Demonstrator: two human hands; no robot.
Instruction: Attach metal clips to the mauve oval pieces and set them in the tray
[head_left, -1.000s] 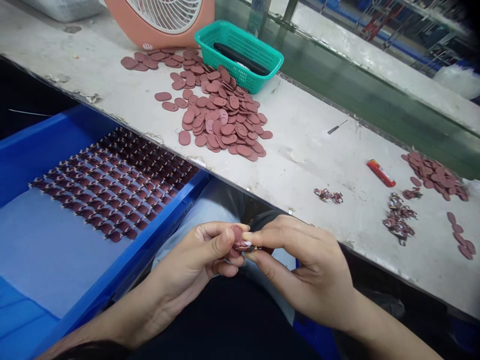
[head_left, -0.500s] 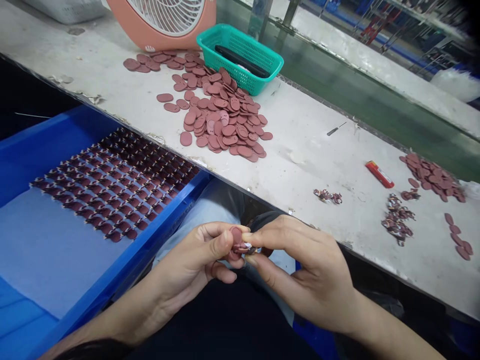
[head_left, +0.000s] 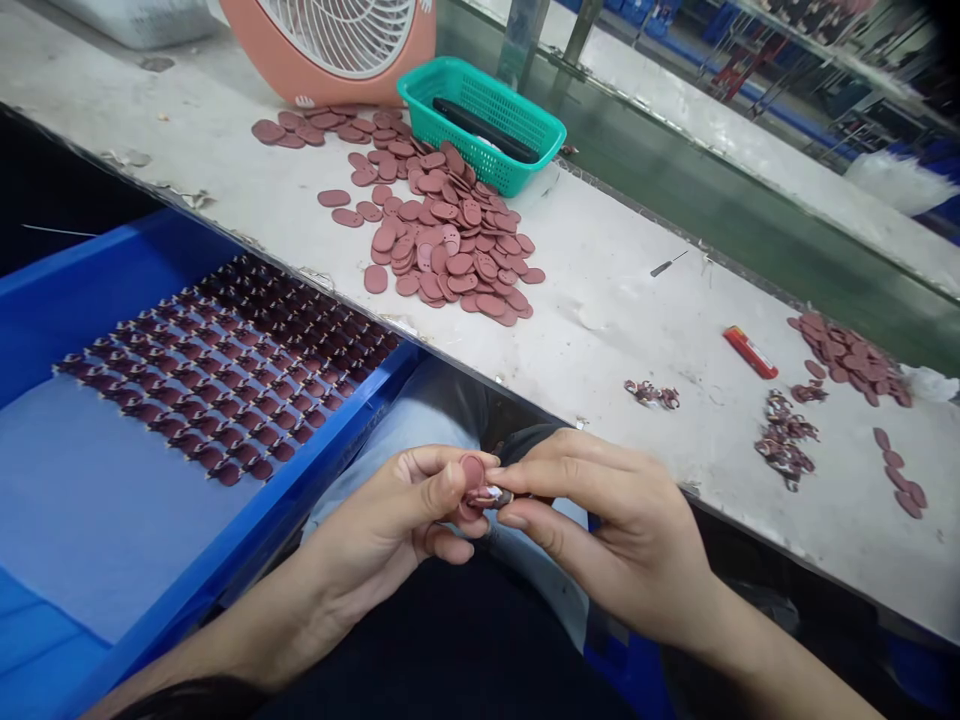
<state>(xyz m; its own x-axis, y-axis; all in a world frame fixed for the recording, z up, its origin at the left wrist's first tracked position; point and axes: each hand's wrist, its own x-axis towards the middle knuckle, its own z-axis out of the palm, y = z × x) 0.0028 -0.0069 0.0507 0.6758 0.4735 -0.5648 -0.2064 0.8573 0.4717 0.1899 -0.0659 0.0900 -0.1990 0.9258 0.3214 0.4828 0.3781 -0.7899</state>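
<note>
Between thumb and fingers, my left hand grips a small reddish-brown figure piece with a rounded oval part and white and dark details. My right hand has its thumb and index finger at the right end of the same piece, pinched around it. Both hands are over my lap, in front of the table edge. Beyond them lies a heap of reddish oval discs. At the left, a blue tray holds rows of similar assembled pieces on a pale sheet.
A green basket with a dark object stands by an orange fan at the back. On the table's right are a red packet, clusters of small figures, more discs and a thin pointed tool.
My right thumb and index finger have parted slightly at the piece's right end. My left hand keeps its hold. The view has shifted slightly.
</note>
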